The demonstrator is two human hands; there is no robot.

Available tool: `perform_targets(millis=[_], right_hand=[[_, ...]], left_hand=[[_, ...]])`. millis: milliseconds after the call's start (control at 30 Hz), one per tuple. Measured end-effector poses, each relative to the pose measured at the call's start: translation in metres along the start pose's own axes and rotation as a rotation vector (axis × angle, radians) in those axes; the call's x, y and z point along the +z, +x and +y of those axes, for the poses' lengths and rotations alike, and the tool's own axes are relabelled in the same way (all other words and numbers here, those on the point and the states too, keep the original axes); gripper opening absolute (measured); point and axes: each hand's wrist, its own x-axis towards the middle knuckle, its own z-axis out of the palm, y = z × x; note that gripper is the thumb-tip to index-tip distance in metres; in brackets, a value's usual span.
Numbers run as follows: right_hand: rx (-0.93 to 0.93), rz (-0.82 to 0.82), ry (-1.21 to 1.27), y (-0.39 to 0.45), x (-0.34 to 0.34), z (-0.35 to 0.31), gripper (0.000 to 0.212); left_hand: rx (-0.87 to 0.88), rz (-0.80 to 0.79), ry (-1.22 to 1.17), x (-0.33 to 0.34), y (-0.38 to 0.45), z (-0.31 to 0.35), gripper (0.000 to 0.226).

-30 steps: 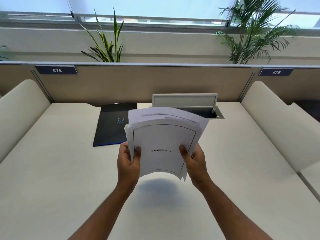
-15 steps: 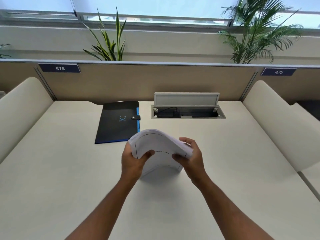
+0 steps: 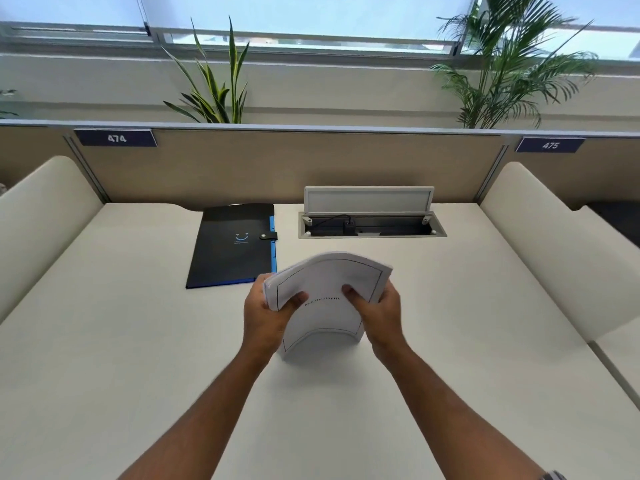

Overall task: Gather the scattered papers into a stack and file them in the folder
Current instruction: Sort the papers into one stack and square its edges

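The papers (image 3: 329,303) were pinched at each side by the left hand (image 3: 268,315) and right hand (image 3: 381,311), squared on the table (image 3: 485,341). Filing was judged next: the shut folder (image 3: 235,244), just beyond, needed unclasping.

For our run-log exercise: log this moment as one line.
step: squaring paper stack on desk | left hand, right hand: gripping sides | folder: closed, behind

The papers (image 3: 323,299) are white with a thin black border line and black lettering. The folder (image 3: 230,245) is black with a blue edge and a pale blue smile mark. The desk (image 3: 450,341) is cream; the number plates (image 3: 116,137) navy with white digits.
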Motion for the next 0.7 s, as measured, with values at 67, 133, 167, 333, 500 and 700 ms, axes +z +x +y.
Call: perform_targets(millis=[67, 133, 167, 333, 500, 700], right_hand=[[0.011, -0.025, -0.035, -0.002, 0.003, 0.002, 0.036], [0.017, 0.026, 0.012, -0.003, 0.002, 0.002, 0.034], [0.028, 0.031, 0.047, -0.002, 0.0, 0.002, 0.036], [0.03, -0.01, 0.06, 0.0, -0.008, -0.001, 0.035], [0.063, -0.057, 0.065, -0.001, -0.01, 0.0, 0.028], [0.02, -0.095, -0.067, -0.002, -0.012, 0.004, 0.04]], left_hand=[[-0.012, -0.01, 0.005, 0.001, 0.0, -0.001, 0.053], [-0.034, 0.009, 0.001, 0.0, 0.001, -0.001, 0.058], [-0.045, 0.006, -0.007, -0.001, 0.001, -0.001, 0.058], [-0.033, -0.064, -0.018, -0.003, 0.001, 0.002, 0.055], [-0.044, -0.104, -0.049, -0.004, 0.0, 0.004, 0.037], [-0.08, -0.078, -0.035, -0.003, 0.0, 0.002, 0.045]])
